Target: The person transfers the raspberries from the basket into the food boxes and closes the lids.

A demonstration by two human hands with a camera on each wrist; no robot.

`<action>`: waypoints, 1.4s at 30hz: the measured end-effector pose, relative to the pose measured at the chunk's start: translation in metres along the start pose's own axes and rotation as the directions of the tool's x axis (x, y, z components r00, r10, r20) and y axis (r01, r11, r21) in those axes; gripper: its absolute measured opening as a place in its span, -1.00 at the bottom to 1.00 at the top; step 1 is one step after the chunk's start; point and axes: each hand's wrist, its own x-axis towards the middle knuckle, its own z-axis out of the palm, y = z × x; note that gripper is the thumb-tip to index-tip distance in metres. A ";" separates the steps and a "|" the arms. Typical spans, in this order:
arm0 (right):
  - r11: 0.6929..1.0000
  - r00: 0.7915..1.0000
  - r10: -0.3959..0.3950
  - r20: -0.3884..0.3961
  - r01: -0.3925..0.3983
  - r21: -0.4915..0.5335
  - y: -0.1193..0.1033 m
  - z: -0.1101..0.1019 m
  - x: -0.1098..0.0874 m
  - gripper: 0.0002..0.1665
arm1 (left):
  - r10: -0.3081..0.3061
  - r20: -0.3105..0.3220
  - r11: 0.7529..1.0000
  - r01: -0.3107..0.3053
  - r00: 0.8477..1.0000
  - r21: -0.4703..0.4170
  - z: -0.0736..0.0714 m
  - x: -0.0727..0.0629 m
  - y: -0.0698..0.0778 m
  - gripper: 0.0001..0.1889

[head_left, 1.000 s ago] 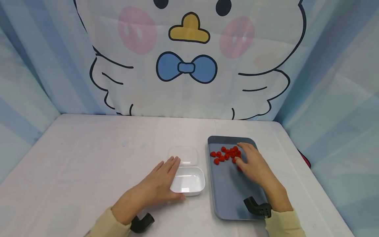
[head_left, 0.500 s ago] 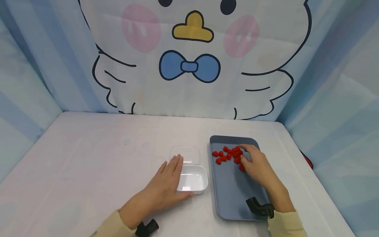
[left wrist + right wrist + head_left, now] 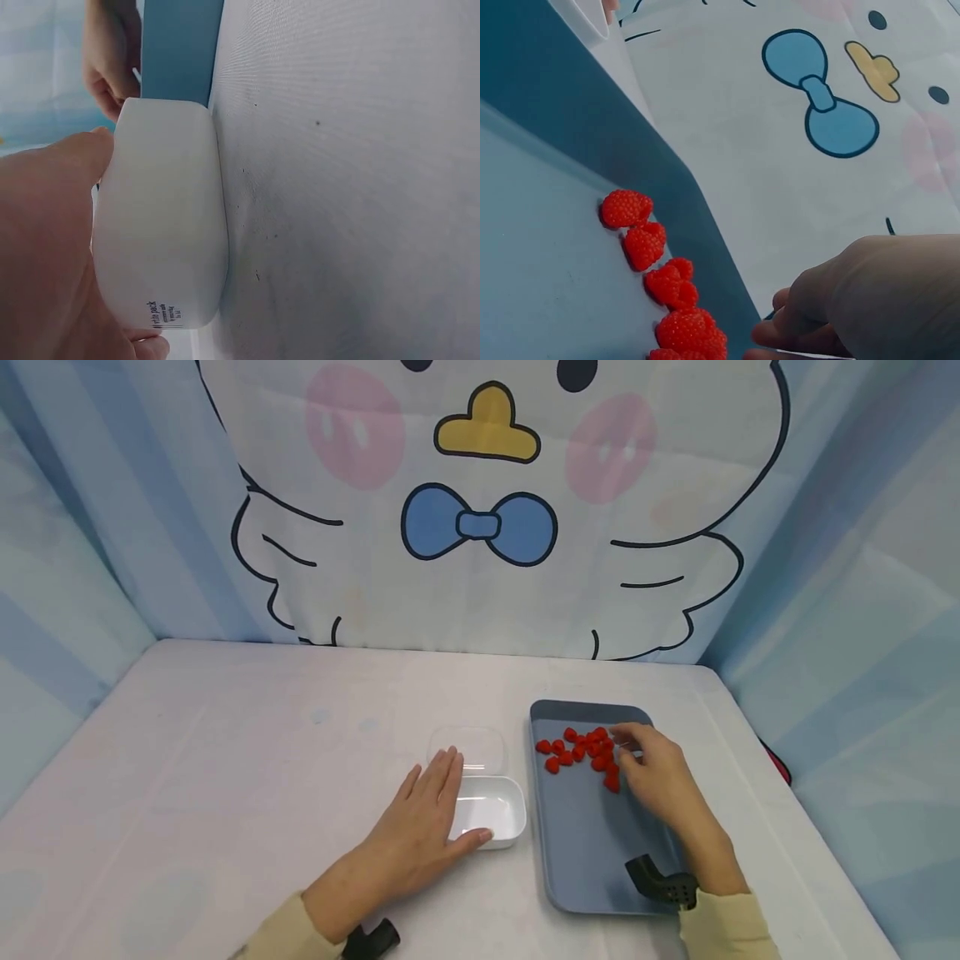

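Note:
In the head view, my left hand [image 3: 416,827] rests against the left side of a small white plastic container [image 3: 491,806], fingers straight and thumb spread along its near rim. Small printed lettering shows on the container's wall [image 3: 161,217] in the left wrist view. My right hand [image 3: 663,772] hovers at the right side of a blue-grey tray [image 3: 577,868], fingers loosely bent with a gap between thumb and index finger. Several red raspberries [image 3: 597,763] lie together on the tray just left of those fingertips; the right wrist view shows raspberries [image 3: 645,244] in a line near the tray wall.
A clear plastic lid [image 3: 472,747] lies behind the white container. The tray stands right of the container on a white-covered table [image 3: 225,777]. A curtain [image 3: 480,602] with a cartoon bird hangs behind the table, and blue curtains [image 3: 847,635] flank it.
My right hand has drawn slightly right, away from the raspberries, uncovering more of them. My left hand stays beside the container; its thumb has lifted a little toward the rim. The head view has shifted slightly.

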 end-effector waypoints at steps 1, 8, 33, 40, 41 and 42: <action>1.000 1.000 -0.001 -0.003 0.001 -0.004 0.000 0.000 0.000 -0.62 | 0.003 -0.004 1.000 -0.003 1.000 0.006 0.000 0.000 0.000 0.02; 1.000 1.000 -0.007 -0.015 0.007 -0.027 0.002 0.001 0.003 -0.65 | 0.005 -0.014 0.999 -0.005 1.000 0.043 -0.001 -0.001 0.001 0.02; 0.998 0.983 0.033 0.178 -0.022 -0.063 0.002 0.002 -0.003 -0.95 | -0.011 0.000 1.000 0.011 1.000 0.023 0.001 -0.002 0.002 0.02; 0.997 0.983 0.018 0.182 -0.003 -0.081 0.002 0.005 -0.004 -0.88 | -0.004 -0.004 0.999 0.004 1.000 0.034 0.001 -0.001 0.002 0.02; 0.996 0.983 0.015 0.183 0.001 -0.088 0.002 0.006 -0.004 -0.87 | -0.003 -0.006 0.999 0.003 1.000 0.035 0.001 -0.001 0.002 0.02; 0.996 0.983 0.013 0.183 0.004 -0.094 0.002 0.007 -0.004 -0.87 | -0.003 -0.007 0.999 0.003 1.000 0.034 0.001 -0.001 0.002 0.02</action>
